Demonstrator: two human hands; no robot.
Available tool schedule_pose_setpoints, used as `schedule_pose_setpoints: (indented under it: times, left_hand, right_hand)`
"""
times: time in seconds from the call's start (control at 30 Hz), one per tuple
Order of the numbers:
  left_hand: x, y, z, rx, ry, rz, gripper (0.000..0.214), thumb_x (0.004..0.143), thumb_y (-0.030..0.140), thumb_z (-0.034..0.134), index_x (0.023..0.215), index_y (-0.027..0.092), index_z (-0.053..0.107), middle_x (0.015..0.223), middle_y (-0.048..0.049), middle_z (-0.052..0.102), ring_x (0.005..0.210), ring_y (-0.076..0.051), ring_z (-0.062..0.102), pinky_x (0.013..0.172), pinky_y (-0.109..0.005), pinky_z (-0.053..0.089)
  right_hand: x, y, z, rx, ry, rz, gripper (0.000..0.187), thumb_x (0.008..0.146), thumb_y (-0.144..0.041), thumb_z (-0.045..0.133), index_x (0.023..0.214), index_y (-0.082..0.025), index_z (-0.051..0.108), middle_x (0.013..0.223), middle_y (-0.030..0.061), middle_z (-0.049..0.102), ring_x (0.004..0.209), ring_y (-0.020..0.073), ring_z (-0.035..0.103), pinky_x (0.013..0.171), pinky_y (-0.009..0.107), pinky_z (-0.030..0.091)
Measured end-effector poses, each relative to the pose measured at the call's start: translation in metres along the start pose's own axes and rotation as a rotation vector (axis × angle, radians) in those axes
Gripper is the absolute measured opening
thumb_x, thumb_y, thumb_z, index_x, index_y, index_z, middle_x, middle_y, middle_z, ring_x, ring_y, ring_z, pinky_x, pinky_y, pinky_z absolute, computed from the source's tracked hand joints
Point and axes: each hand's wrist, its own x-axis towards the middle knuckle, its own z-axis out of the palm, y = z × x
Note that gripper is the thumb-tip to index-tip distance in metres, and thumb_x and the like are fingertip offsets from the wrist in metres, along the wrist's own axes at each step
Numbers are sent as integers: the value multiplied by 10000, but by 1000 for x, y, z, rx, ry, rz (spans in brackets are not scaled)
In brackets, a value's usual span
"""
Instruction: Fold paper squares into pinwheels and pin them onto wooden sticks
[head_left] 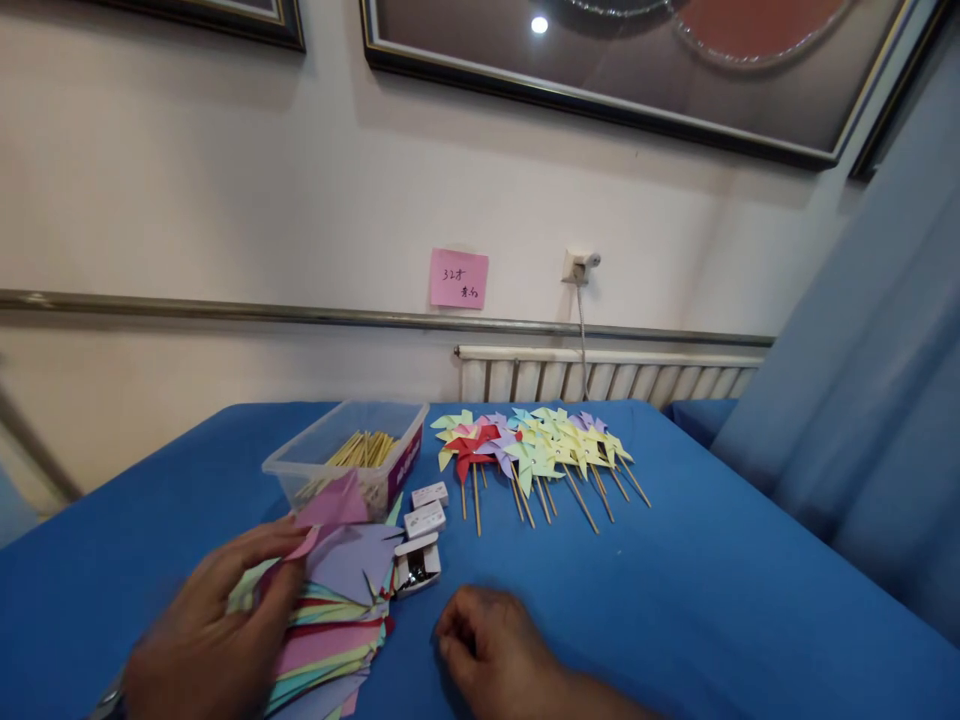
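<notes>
My left hand (232,610) pinches a pink paper sheet (337,505) between thumb and fingers, lifting it at the top of a fanned stack of cut coloured paper sheets (330,650). A lilac sheet (356,560) lies just under it. To the right of the stack, my right hand (499,645) rests over the blue cloth with its fingers curled closed; whatever they hold, if anything, is hidden. Between the hands stands a small white box (417,566), its flap up and dark shiny pins or tacks inside.
Two closed small boxes (425,519) sit behind the opened one. A clear plastic bin (300,462) holds thin wooden sticks (364,450). Several finished paper pinwheels (534,455) lie at the table's back. Beyond are a radiator (615,375), a wall rail (337,317) and a blue curtain (862,400).
</notes>
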Motion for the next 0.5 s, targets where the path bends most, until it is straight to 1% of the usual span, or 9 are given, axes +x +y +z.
schedule_pose_setpoints:
  times: [0.03, 0.07, 0.1, 0.17, 0.23, 0.3, 0.33, 0.43, 0.5]
  left_hand:
    - [-5, 4, 3, -6, 30, 4, 285, 813, 425, 425, 948, 226, 579, 1164, -53, 609, 1049, -293, 568, 879, -410, 439]
    - [-11, 8, 7, -27, 48, 42, 269, 808, 416, 435, 936, 232, 585, 1145, -45, 613, 1048, -287, 565, 899, -407, 429]
    - [-17, 12, 12, -55, 3, 113, 257, 800, 399, 466, 955, 239, 593, 1132, -37, 619, 1051, -278, 564, 914, -398, 425]
    - [-29, 19, 24, -148, -44, 274, 203, 773, 346, 526, 926, 243, 609, 1090, -39, 635, 1036, -259, 568, 908, -369, 438]
    - [-41, 26, 37, -229, -93, 433, 150, 765, 253, 540, 898, 250, 608, 1057, -41, 650, 1037, -237, 562, 906, -347, 442]
    - [-52, 32, 49, -286, -195, 586, 171, 768, 172, 530, 877, 271, 617, 980, -22, 678, 1044, -216, 557, 905, -328, 442]
    - [-56, 36, 55, -311, -236, 644, 172, 769, 160, 530, 863, 272, 620, 953, -20, 685, 1052, -215, 552, 915, -331, 436]
    - [-63, 44, 65, -349, -294, 688, 180, 778, 118, 491, 810, 251, 608, 914, -35, 691, 1049, -214, 548, 925, -345, 422]
    - [-64, 47, 69, -343, -355, 734, 202, 775, 93, 468, 788, 245, 600, 915, -38, 693, 1044, -214, 551, 919, -347, 425]
  right_hand:
    - [0, 0, 1, 28, 4, 9, 118, 735, -123, 529, 761, -207, 608, 700, -16, 633, 627, 114, 554, 565, 194, 361]
    - [1, 1, 1, 69, 10, 26, 109, 739, -130, 529, 760, -202, 608, 690, -17, 627, 615, 111, 547, 555, 192, 358]
    - [2, 1, 1, 123, 20, 47, 91, 745, -144, 534, 758, -196, 607, 679, -16, 619, 603, 108, 539, 547, 191, 357]
    - [5, 3, 1, 287, 37, 94, 68, 772, -214, 547, 742, -180, 597, 654, -11, 598, 574, 103, 519, 534, 193, 359]
    - [9, 4, -2, 523, 34, 138, 225, 818, -364, 523, 729, -165, 580, 629, 1, 581, 525, 101, 500, 507, 202, 362]
    - [14, 4, -7, 754, 48, 174, 400, 837, -520, 454, 717, -157, 570, 603, 12, 569, 483, 106, 487, 483, 216, 367]
    - [17, 3, -10, 842, 81, 196, 456, 831, -571, 434, 702, -155, 567, 592, 15, 562, 481, 112, 486, 486, 225, 376]
    - [20, -2, -19, 1080, 171, 281, 531, 809, -645, 412, 675, -155, 568, 600, 16, 554, 542, 131, 504, 566, 250, 419]
    - [21, -6, -24, 1263, 142, 326, 567, 809, -674, 375, 700, -156, 577, 619, 13, 557, 570, 136, 514, 605, 256, 429]
